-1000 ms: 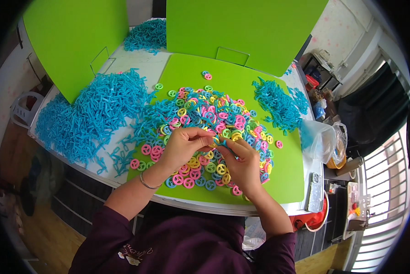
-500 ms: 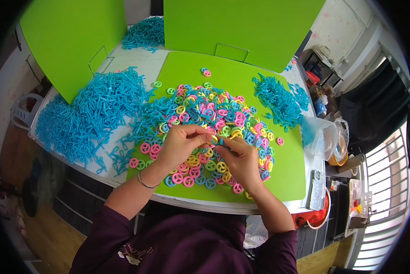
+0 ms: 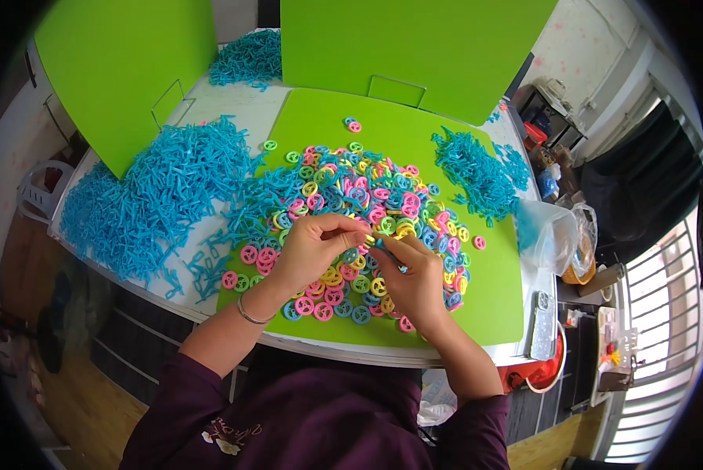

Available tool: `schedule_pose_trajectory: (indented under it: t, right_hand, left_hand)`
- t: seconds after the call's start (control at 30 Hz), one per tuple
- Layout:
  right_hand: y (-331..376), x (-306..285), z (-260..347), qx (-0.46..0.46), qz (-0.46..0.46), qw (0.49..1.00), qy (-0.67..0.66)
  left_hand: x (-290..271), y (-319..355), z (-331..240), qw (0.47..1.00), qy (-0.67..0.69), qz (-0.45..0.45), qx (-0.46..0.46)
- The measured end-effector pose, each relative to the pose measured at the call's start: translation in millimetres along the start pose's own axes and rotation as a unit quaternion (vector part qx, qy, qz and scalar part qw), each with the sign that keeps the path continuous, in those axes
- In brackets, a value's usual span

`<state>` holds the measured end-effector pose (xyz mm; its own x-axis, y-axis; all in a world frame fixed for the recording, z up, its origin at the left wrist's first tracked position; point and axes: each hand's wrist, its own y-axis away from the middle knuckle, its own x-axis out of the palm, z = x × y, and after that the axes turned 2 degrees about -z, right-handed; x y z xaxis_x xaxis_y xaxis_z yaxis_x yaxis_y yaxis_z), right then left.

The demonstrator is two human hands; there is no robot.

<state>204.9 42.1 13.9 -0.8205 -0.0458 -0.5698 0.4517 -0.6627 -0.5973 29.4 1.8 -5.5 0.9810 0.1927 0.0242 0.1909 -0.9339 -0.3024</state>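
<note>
Above a mixed heap of small plastic wheels (image 3: 343, 296) in pink, yellow, green and blue, my two hands meet fingertip to fingertip. Between thumb and forefinger, my left hand (image 3: 310, 249) pinches a yellow wheel (image 3: 368, 238), seen nearly edge-on. My right hand (image 3: 415, 276) is closed on a small blue plastic stick (image 3: 379, 244), its end against the wheel. The fingers hide most of both parts, so how they fit together cannot be seen. A few more blue sticks lie among the wheels.
A large pile of blue sticks (image 3: 171, 184) spreads over the table's left side. Smaller ones lie at the right (image 3: 477, 174) and back (image 3: 247, 59). Green boards (image 3: 414, 47) stand behind the green mat (image 3: 488, 294). A clear plastic bag (image 3: 547, 235) and a phone (image 3: 543, 325) sit at the right edge.
My right hand has turned slightly and its fingers have shifted at the blue stick. The yellow wheel has tilted a little in my left fingertips. The piles look the same.
</note>
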Motion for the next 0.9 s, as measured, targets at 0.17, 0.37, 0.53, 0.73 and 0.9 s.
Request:
schedule_pose_trajectory:
  t: [0.17,0.37,0.53,0.73,0.9]
  right_hand:
    - [-6,-9,1,0.204,0.117,0.961,-0.145]
    - [-12,-23,-20,-0.037,0.039,0.993,-0.108]
    - [-22,-34,-13,-0.361,0.086,0.923,0.104]
    - [-12,-31,-22,0.160,0.113,0.907,-0.374]
    - [-16,-36,-29,0.205,0.193,0.865,-0.414]
  left_hand:
    - [-3,-2,-9,0.989,0.092,0.040,-0.105]
    - [-19,-7,-3,0.917,0.328,0.020,-0.228]
    - [-15,-4,-3,0.896,0.313,0.098,-0.299]
    - [-3,5,-1,0.936,-0.327,0.126,0.040]
    - [-6,7,13,0.892,-0.432,0.098,0.096]
